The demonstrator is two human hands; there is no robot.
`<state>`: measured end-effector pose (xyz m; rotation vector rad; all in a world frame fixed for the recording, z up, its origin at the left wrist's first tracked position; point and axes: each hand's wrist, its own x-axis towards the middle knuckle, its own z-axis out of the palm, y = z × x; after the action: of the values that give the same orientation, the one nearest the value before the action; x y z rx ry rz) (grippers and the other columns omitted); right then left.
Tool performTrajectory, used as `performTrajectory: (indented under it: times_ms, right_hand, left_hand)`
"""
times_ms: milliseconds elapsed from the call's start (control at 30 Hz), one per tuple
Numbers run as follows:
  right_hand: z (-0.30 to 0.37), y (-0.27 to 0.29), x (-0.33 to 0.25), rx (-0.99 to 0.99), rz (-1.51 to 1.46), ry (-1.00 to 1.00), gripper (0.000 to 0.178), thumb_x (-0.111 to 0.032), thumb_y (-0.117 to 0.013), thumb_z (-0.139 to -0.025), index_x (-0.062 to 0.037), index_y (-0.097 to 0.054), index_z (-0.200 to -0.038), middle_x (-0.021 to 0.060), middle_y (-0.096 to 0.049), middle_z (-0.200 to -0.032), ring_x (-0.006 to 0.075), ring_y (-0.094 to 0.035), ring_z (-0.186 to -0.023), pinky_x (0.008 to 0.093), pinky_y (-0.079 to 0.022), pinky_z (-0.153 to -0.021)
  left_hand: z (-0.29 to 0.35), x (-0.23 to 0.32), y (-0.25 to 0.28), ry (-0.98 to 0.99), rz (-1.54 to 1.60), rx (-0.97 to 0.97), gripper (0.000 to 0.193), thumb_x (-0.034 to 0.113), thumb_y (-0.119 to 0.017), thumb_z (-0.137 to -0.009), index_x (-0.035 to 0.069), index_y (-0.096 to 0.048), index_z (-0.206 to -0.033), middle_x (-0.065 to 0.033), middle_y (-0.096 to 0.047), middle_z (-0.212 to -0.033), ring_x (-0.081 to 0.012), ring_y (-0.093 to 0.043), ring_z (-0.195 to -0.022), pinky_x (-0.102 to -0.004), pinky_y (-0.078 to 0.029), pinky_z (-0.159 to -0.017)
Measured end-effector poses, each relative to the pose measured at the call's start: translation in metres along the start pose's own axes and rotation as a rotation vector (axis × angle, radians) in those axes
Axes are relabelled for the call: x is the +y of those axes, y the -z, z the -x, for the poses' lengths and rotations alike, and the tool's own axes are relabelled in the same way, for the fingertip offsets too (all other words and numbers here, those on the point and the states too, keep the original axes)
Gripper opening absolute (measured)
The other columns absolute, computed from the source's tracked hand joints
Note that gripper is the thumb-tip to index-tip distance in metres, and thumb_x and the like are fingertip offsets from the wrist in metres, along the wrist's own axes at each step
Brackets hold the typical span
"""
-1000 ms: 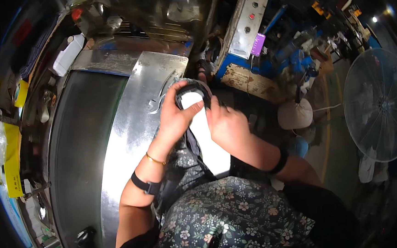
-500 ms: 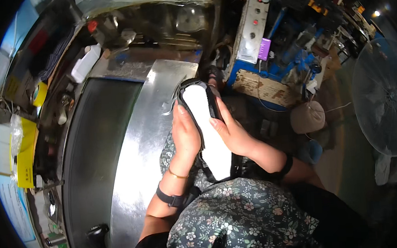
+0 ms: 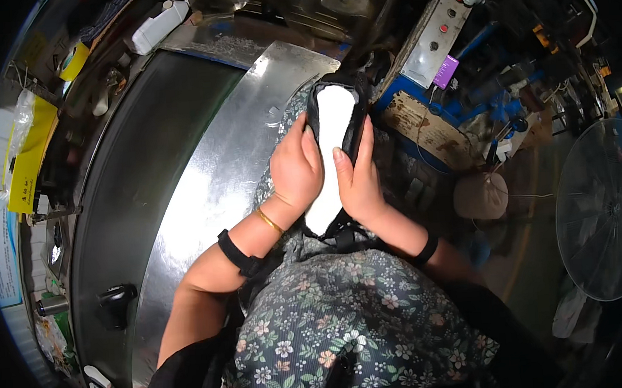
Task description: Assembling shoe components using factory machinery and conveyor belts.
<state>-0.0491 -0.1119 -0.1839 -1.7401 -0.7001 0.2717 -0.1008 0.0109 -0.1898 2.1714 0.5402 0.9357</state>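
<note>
Shoe upper (image 3: 335, 131), head view: black, long and narrow, with a white sole-shaped face turned up; held lengthwise between both hands, toe end pointing away from the person, heel end low near the flowered apron (image 3: 349, 321). Left hand (image 3: 296, 167) cups the left edge, fingers curled over the rim; right hand (image 3: 357, 180) lies flat along the right edge, fingers stretched out. White face looks seated and smooth; pressing along the edges seems under way, not finished. Steel worktop (image 3: 203, 194) lies just left of the hands.
</note>
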Motion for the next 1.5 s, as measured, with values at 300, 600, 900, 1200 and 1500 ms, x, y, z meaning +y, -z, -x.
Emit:
performTrajectory:
  times_ms: [300, 600, 900, 1200, 1500]
  right_hand:
    - [0.016, 0.024, 0.016, -0.131, -0.05, 0.15, 0.069, -0.016, -0.042, -0.104, 0.0053, 0.001, -0.154, 0.0243, -0.01, -0.16, 0.0339, -0.013, -0.149, 0.0408, -0.015, -0.119]
    - [-0.061, 0.043, 0.009, -0.181, -0.734, -0.097, 0.05, -0.031, -0.036, -0.109, -0.0036, -0.036, -0.15, 0.0135, -0.036, -0.153, 0.0221, -0.03, -0.143, 0.0351, -0.021, -0.118]
    - [-0.081, 0.051, 0.005, -0.211, -0.376, 0.062, 0.035, -0.007, -0.047, -0.102, -0.0052, -0.052, -0.136, 0.0095, -0.046, -0.144, 0.0212, -0.038, -0.139, 0.0333, -0.025, -0.116]
    - [-0.067, 0.044, 0.003, -0.131, -0.226, 0.051, 0.047, -0.001, -0.048, -0.097, -0.0052, -0.043, -0.144, 0.0127, -0.045, -0.146, 0.0238, -0.038, -0.14, 0.0336, -0.029, -0.115]
    - [-0.05, -0.011, -0.076, -0.635, 0.038, 0.516, 0.092, -0.024, -0.085, -0.072, -0.0114, -0.038, -0.149, 0.0184, -0.022, -0.16, 0.0373, -0.018, -0.149, 0.0455, -0.026, -0.118]
  left_hand:
    - [-0.051, 0.004, -0.005, 0.366, 0.94, -0.097, 0.052, 0.047, -0.042, -0.104, 0.004, -0.055, -0.131, -0.0084, -0.062, -0.121, -0.0169, -0.057, -0.112, -0.0301, -0.044, -0.097]
    - [-0.07, 0.011, -0.01, 0.092, 0.555, -0.568, 0.039, 0.029, -0.062, -0.097, 0.003, -0.059, -0.125, -0.0108, -0.06, -0.126, -0.0226, -0.054, -0.121, -0.0326, -0.041, -0.104]
    - [-0.071, -0.004, -0.023, 0.104, 0.736, -0.543, 0.041, 0.028, -0.064, -0.094, 0.01, -0.057, -0.131, -0.0175, -0.052, -0.141, -0.0383, -0.029, -0.145, -0.0438, -0.027, -0.116]
    - [-0.091, -0.015, -0.011, 0.059, 0.69, -0.705, 0.061, 0.022, -0.072, -0.087, 0.008, -0.046, -0.14, -0.0163, -0.049, -0.14, -0.0286, -0.04, -0.137, -0.0373, -0.031, -0.114]
    - [-0.144, -0.034, 0.11, 1.147, 0.62, -1.124, 0.076, 0.057, -0.056, -0.094, -0.006, -0.05, -0.136, -0.0228, -0.058, -0.131, -0.0287, -0.06, -0.117, -0.0398, -0.05, -0.098]
